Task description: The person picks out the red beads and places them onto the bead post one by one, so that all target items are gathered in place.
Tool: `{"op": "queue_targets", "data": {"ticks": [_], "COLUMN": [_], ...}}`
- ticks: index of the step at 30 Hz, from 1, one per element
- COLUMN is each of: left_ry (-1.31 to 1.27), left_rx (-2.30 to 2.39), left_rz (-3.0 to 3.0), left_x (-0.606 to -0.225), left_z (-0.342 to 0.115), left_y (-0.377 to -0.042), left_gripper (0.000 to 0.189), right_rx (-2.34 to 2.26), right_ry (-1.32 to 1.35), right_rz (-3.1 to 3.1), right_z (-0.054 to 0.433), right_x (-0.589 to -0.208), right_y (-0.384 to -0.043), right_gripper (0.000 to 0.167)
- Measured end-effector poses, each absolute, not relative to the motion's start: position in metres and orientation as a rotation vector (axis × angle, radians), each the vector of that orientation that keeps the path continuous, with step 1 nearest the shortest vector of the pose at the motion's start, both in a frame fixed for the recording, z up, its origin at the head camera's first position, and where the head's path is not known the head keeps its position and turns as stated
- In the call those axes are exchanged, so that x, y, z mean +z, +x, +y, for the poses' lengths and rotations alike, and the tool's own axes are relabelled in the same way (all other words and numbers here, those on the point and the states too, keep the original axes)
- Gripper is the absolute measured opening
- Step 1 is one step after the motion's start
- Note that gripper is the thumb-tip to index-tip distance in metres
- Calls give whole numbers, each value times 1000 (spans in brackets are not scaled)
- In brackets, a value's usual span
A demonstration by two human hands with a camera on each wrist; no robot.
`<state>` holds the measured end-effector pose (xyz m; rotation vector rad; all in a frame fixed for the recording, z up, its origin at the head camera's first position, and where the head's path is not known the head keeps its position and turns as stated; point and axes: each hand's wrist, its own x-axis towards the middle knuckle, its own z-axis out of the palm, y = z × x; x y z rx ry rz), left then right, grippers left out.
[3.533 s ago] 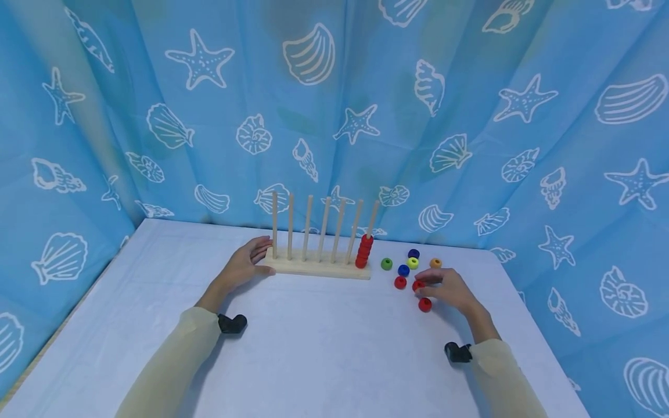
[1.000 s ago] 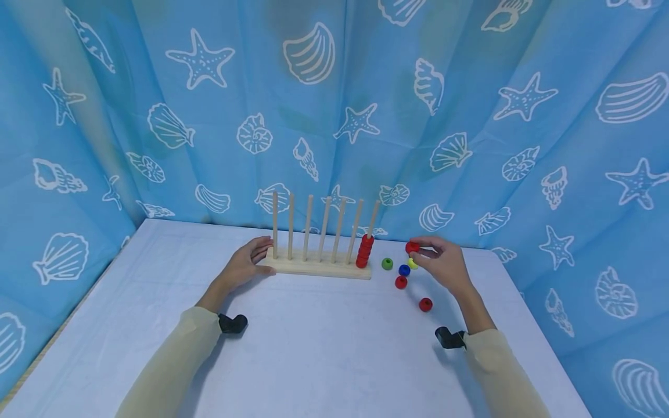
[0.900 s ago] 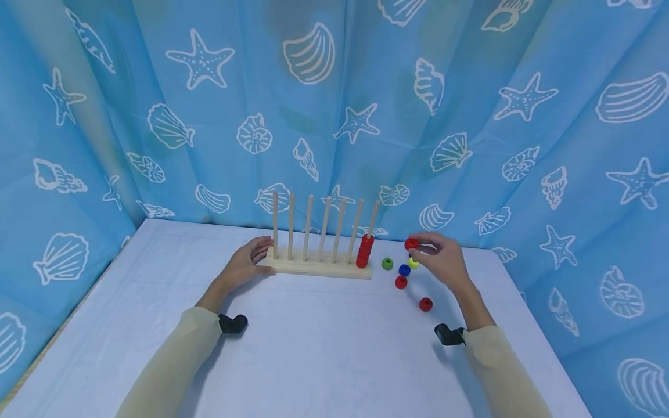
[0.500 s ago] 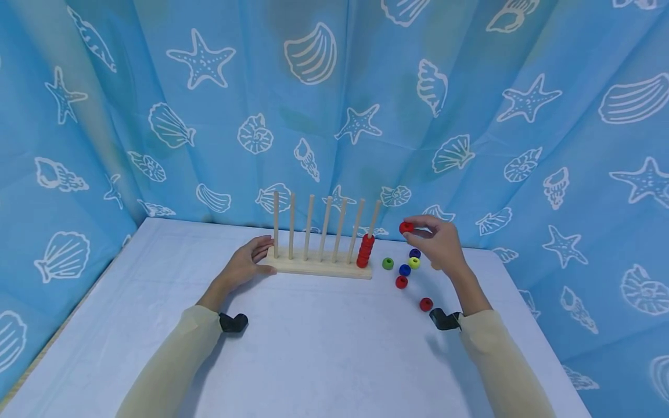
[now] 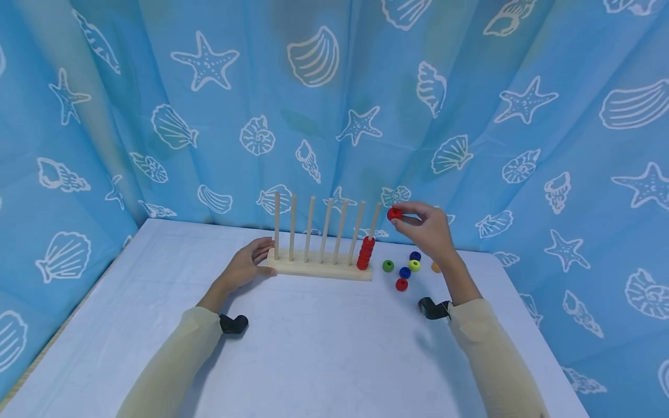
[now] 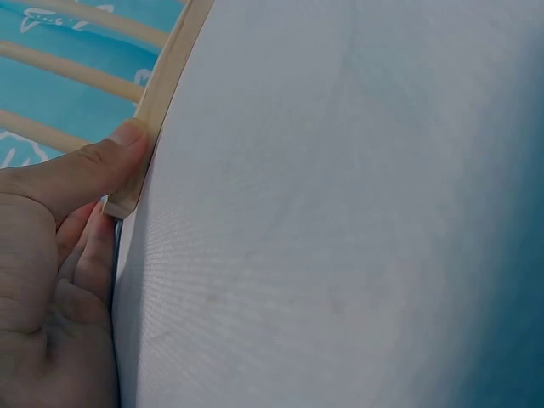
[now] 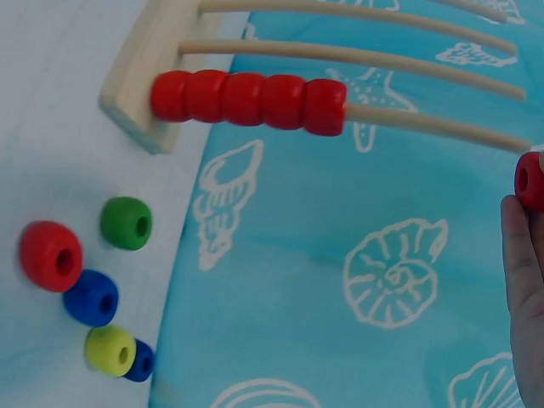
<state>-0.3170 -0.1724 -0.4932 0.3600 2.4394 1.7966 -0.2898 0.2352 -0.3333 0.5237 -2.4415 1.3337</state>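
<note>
My left hand [image 5: 241, 267] grips the left end of a wooden peg stand [image 5: 313, 269], thumb in front and fingers behind its base. In the left wrist view that thumb [image 6: 119, 157] presses against the base's edge. Several upright pegs rise from the stand; red beads [image 5: 366, 253] are stacked on the rightmost one, and the others are bare. Raised beside the top of that peg, my right hand [image 5: 428, 229] pinches a red bead [image 5: 394, 215] between thumb and fingers. The right wrist view has this bead [image 7: 531, 180] right at the peg's tip, its hole showing.
Right of the stand lie loose beads: green [image 5: 388, 266], red [image 5: 401, 284], two blue ones [image 5: 405, 272] and a yellow one [image 5: 414, 265]. An orange bead [image 5: 436, 267] is partly covered by the right forearm. A blue shell-patterned curtain [image 5: 334, 116] hangs behind the white-covered table [image 5: 324, 348].
My right hand has picked up a red bead from the loose ones, raised it and carried it left to the rightmost peg's top. My left hand has stayed on the stand.
</note>
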Motion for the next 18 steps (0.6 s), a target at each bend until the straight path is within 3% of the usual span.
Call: {"op": "queue_targets", "data": {"ticks": [18], "left_ry": [319], "left_rx": [1749], "left_rz": [2478], "left_x": [-491], "left_z": [-170], "left_y": [-316], "left_gripper": [92], "right_rx": [1448], "right_ry": [555], "right_rz": [-2398], "right_z": [216], "right_x": [-321], "right_y": [-297], "right_gripper": [39]}}
